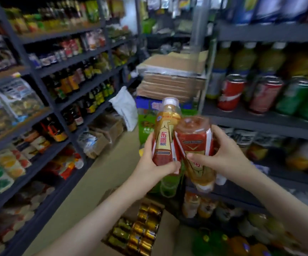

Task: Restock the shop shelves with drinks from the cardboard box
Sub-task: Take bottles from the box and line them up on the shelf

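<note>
My left hand (154, 163) grips a bottle of amber drink (166, 133) with a red and gold label, upright, white cap at the top. My right hand (221, 154) grips a second bottle of the same drink (195, 143) upside down, base up, cap pointing at the floor. The two bottles touch in mid-air in the aisle. Below my arms an open cardboard box (168, 230) on the floor holds several gold-capped bottles (142, 231). To the right, the dark shelf (260, 119) carries red and green cans (231, 93) and yellow drink bottles.
Left shelving (44, 80) is packed with sauces, bottles and snack bags. At the aisle's end a stack of flattened cardboard (171, 78) sits on crates, beside a white bag (125, 106). A green carton (145, 124) stands behind the bottles. Large green and orange bottles (223, 242) stand low at the right.
</note>
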